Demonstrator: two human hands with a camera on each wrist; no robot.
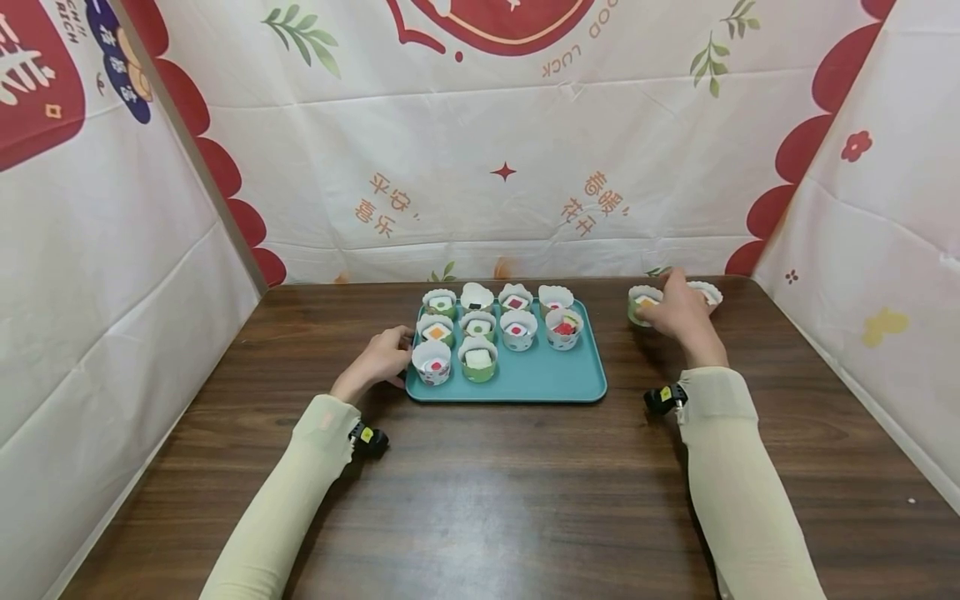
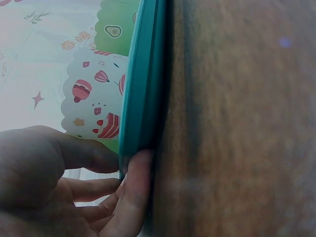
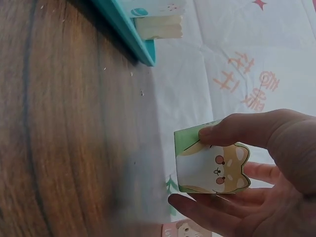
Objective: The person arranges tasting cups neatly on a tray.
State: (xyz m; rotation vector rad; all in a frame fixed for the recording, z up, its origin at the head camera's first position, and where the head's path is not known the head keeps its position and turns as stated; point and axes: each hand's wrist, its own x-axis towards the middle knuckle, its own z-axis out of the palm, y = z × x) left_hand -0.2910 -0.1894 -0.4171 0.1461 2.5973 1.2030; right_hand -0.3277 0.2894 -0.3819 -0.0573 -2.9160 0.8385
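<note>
My left hand pinches the left rim of a teal tray, thumb above and fingers beneath in the left wrist view. Several paper baking cups stand on that tray, including a white printed one and a green one, each with a small cake-like piece inside. Off to the right, my right hand grips a green paper baking cup printed with a dog face, the thumb on one side and the fingers on the other. A white paper cup is partly hidden behind this hand.
A brown wooden table carries everything. Hanging white cloth with red scalloped trim encloses its back and sides. Cups fill the tray's back and left; bare tray surface shows at its front right.
</note>
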